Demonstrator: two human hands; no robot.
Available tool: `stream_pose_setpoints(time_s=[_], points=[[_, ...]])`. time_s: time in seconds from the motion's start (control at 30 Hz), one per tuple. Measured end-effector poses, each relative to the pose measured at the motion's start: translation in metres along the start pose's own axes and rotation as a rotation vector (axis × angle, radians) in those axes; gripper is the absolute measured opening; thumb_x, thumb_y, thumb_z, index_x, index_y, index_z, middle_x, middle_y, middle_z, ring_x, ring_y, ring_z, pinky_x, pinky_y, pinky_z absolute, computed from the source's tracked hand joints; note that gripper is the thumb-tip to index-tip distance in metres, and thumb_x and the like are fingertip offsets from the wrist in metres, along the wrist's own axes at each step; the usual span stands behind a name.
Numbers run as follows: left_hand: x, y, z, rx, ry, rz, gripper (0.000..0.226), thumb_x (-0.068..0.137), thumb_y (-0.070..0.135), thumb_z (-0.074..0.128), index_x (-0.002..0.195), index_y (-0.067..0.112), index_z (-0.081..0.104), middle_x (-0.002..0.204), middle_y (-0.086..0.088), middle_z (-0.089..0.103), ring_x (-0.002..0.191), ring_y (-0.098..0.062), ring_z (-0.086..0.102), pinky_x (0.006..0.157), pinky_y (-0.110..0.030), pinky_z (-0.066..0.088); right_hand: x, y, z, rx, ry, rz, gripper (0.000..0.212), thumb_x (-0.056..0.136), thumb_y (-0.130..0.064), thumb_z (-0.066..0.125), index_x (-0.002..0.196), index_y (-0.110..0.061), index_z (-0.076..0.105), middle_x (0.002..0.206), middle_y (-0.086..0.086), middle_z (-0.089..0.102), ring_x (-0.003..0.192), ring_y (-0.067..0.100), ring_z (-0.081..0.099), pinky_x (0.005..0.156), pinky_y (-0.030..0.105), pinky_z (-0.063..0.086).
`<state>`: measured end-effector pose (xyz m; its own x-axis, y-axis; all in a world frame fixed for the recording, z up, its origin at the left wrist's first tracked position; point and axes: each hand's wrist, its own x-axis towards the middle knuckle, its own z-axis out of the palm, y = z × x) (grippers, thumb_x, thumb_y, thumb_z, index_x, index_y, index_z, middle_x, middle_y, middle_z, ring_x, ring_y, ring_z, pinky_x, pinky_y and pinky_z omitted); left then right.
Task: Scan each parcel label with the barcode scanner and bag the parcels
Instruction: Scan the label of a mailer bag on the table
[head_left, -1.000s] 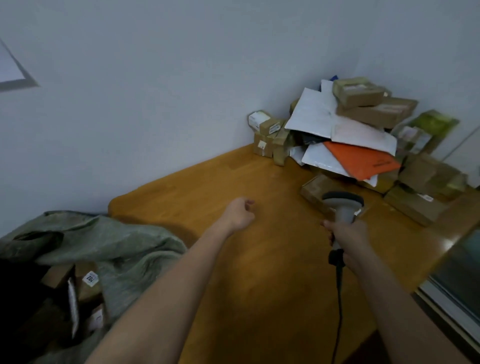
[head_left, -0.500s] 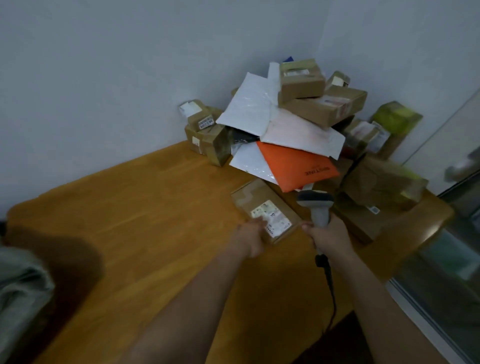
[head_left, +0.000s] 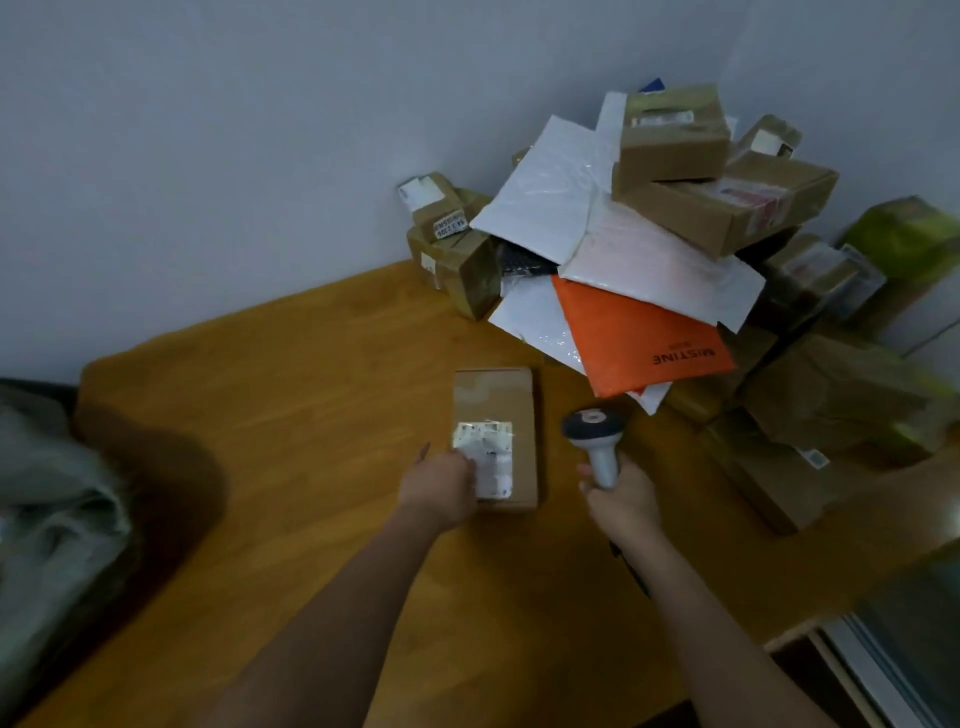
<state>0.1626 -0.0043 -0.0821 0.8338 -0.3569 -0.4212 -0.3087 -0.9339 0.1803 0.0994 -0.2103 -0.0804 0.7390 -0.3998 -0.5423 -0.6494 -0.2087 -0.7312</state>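
Held near the middle of the wooden table (head_left: 291, 415): a flat cardboard parcel (head_left: 496, 410), label (head_left: 485, 452) up, near-left corner gripped by the left hand (head_left: 439, 486). Just right of it, apart, a barcode scanner (head_left: 595, 436), handle clasped in the right hand (head_left: 621, 493), head pointing away. Piled in the far right corner: boxes, white mailers, an orange mailer (head_left: 639, 338). Bare tabletop left and near. Off the left edge, a grey-green bag (head_left: 47, 509). Pale walls behind.

Both forearms are bare, no sleeves in view; the left hand (head_left: 441, 486) and right hand (head_left: 621, 496) wear no gloves.
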Motion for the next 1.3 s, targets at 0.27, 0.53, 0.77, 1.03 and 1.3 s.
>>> stream_pose_setpoints(time_s=[0.27,0.53,0.77,1.03,1.3], points=[[-0.001,-0.022,0.025,-0.286,-0.051,-0.446,0.137,0.058,0.092,0.051,0.154,0.012,-0.005,0.16,-0.015,0.002,0.147,-0.038,0.007,0.118,-0.054,0.014,0.008,-0.004,0.059,0.076,-0.085,0.093,0.034,0.09,-0.003,0.063,0.12,-0.02,0.059,0.103,-0.01,0.065,0.088,0.011,0.061,0.075,0.031,0.049],[0.004,-0.02,0.031,-0.281,-0.143,-0.426,0.147,0.061,0.065,0.077,0.147,0.012,-0.029,0.156,-0.011,0.003,0.141,-0.038,0.014,0.11,-0.057,0.026,0.006,-0.024,0.053,0.087,0.038,0.082,0.029,0.09,0.001,0.061,0.111,-0.019,0.059,0.1,-0.008,0.067,0.085,0.011,0.06,0.09,0.044,0.052],[-0.033,-0.071,-0.051,-1.866,-0.394,-0.323,0.075,0.07,0.059,0.071,0.131,0.022,0.052,0.127,-0.015,0.058,0.116,-0.034,0.055,0.094,-0.052,0.048,-0.031,-0.08,0.069,0.464,0.069,0.101,0.018,0.088,-0.011,0.071,0.104,-0.015,0.062,0.088,0.004,0.063,0.064,0.013,0.051,0.059,0.027,0.045],[-0.058,-0.113,-0.131,-2.284,-0.355,0.236,0.051,0.097,0.035,0.038,0.145,0.018,0.042,0.144,-0.02,0.048,0.131,-0.044,0.046,0.107,-0.064,0.033,-0.085,-0.173,0.086,0.596,-0.077,-0.163,0.04,0.082,-0.031,0.078,0.109,-0.005,0.064,0.072,0.003,0.059,0.046,0.008,0.047,0.044,0.022,0.042],[-0.088,-0.137,-0.167,-2.16,-0.181,0.26,0.051,0.092,0.018,0.04,0.142,0.009,0.045,0.14,-0.02,0.052,0.129,-0.04,0.049,0.109,-0.058,0.034,-0.113,-0.206,0.093,0.624,-0.134,-0.271,0.042,0.081,-0.011,0.077,0.12,-0.005,0.063,0.079,0.003,0.072,0.052,0.008,0.05,0.048,0.021,0.046]])
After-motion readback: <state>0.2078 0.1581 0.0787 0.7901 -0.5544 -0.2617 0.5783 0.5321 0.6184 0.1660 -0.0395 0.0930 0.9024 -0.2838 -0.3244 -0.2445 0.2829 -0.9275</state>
